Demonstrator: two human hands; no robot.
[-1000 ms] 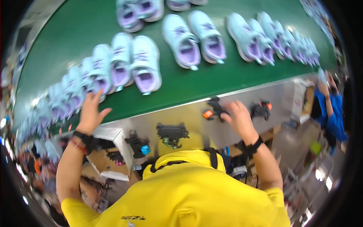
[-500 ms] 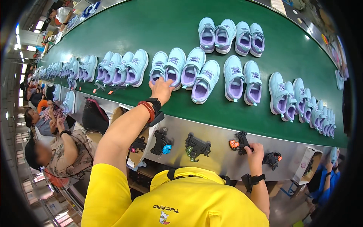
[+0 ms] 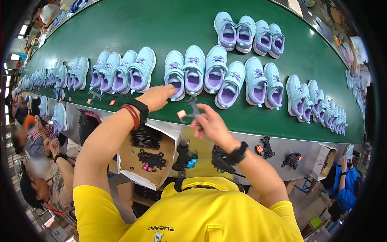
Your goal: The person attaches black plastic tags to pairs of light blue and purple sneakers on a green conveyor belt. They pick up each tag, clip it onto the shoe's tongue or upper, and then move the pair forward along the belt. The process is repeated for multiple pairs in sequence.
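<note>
My left hand (image 3: 155, 98) is at the heel of a pale blue sneaker (image 3: 175, 72) with a lilac lining. Its fingers are stretched out, the fingertips at the shoe's collar, the thumb apart below. My right hand (image 3: 211, 125) pinches a black plastic shoe hanger (image 3: 194, 108) with an orange-and-white size tag (image 3: 182, 115). The hanger is raised over the table's near edge, just below the heels of the sneakers. Beside the first shoe stand another sneaker (image 3: 194, 68), a third (image 3: 216, 68) and a tilted one (image 3: 230, 84), toes pointing away from me.
More sneakers line the green table (image 3: 141, 24) to the left, right and far side. On the metal ledge lie blue-tagged hangers (image 3: 185, 156), orange-tagged hangers (image 3: 265, 148) and a dark bundle (image 3: 291, 160). A cardboard box (image 3: 139, 174) holds hangers. A co-worker (image 3: 48, 177) sits at left.
My right hand has lifted an orange-tagged hanger from the ledge and brought it left over the table edge. My left hand has drawn slightly back toward the shoe's heel. The view has shifted.
</note>
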